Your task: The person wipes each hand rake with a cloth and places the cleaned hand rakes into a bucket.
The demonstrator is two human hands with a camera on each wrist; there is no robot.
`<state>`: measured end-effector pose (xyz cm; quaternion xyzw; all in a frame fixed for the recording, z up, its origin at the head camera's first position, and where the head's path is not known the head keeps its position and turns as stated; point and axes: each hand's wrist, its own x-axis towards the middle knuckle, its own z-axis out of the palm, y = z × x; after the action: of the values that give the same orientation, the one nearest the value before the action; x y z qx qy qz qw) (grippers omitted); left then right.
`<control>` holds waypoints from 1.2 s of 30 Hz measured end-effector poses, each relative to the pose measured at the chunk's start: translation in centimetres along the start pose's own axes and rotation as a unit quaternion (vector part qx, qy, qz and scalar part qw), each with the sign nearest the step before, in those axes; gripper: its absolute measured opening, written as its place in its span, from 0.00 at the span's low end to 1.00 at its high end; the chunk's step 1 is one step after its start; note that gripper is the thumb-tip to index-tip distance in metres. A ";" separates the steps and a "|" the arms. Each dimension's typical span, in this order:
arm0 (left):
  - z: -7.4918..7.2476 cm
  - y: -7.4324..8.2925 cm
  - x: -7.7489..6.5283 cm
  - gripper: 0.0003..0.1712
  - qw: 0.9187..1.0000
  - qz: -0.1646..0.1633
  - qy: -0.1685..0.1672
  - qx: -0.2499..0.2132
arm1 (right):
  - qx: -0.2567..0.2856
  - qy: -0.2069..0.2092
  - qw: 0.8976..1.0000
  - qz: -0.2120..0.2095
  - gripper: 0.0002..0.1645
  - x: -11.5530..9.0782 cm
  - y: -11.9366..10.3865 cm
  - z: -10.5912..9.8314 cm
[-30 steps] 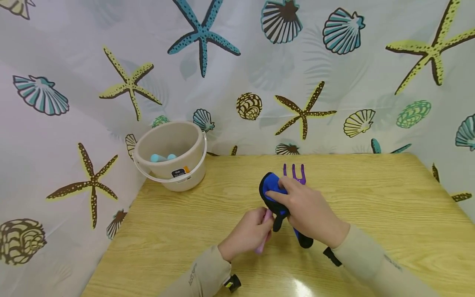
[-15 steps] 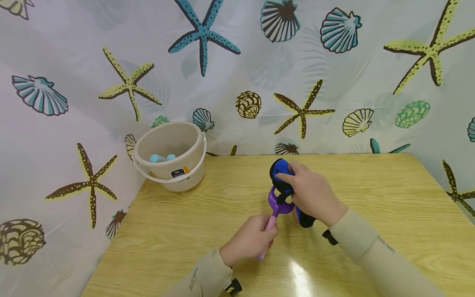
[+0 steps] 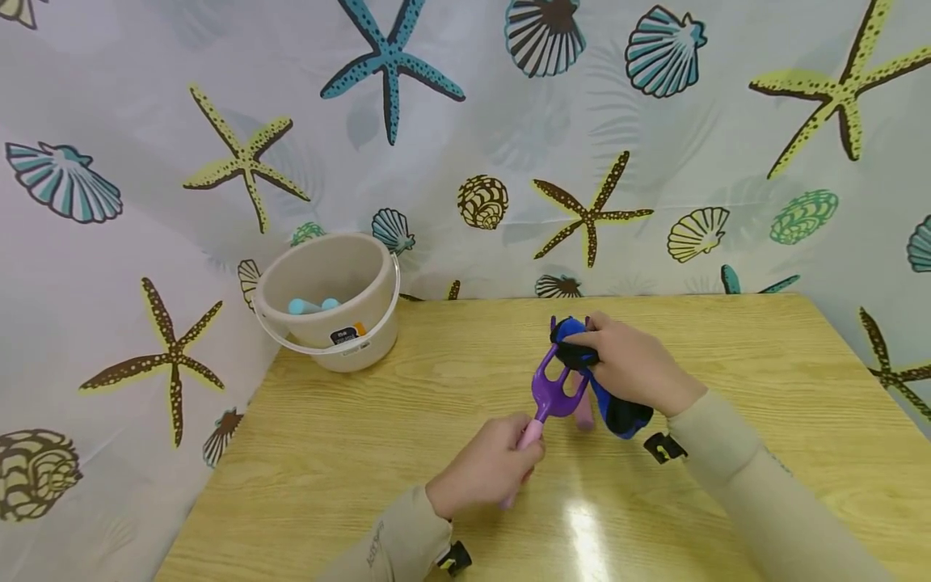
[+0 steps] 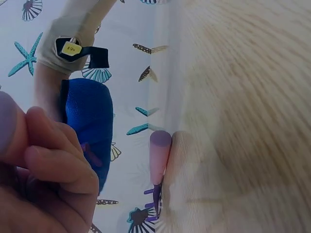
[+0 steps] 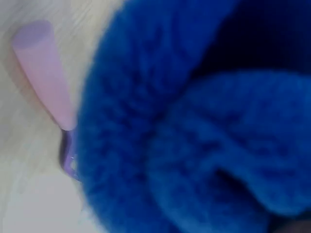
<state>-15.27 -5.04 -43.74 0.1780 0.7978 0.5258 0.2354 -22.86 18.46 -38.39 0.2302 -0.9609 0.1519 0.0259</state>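
My left hand (image 3: 487,461) grips the pink handle of a purple three-tined garden hand fork (image 3: 551,398), its tines pointing away from me. A blue and black cloth (image 3: 625,416) is pinched in my right hand (image 3: 636,360) at the ends of those tines, hiding their tips. The cloth's loose part hangs down to the right; in the right wrist view the blue fluffy cloth (image 5: 126,126) fills most of the picture. Behind them a second hand fork (image 4: 160,158) with a pink handle lies on the table, partly covered by the cloth in the head view.
A beige bucket (image 3: 374,343) with a white bail handle stands at the table's back left. Inside it, light-blue rounded handle ends (image 3: 296,307) show. The wooden table (image 3: 727,388) meets a seashell-patterned curtain (image 3: 451,121) at the back and left.
My right hand has moved the cloth away from me along the fork, from near the handle to the tine ends. The fork's purple head, hidden before, now shows. My left hand keeps its grip.
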 end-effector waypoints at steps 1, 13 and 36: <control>-0.1 0.0 0.0 0.09 1.000 -0.001 0.001 -0.002 | 0.005 -0.002 1.000 0.003 0.24 -0.2 0.1 0.0; -0.5 -0.4 0.5 0.16 0.999 0.024 0.040 -0.013 | 0.049 0.015 0.999 0.010 0.19 -2.1 0.2 -0.2; -0.7 0.2 1.0 0.14 0.992 0.020 0.098 -0.076 | -0.013 0.156 0.987 -0.029 0.34 -3.4 -2.5 1.2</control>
<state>-16.48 -4.97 -43.48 0.1230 0.7712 0.6041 0.1586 -18.63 17.46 -39.28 0.2314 -0.9397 0.1727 0.1834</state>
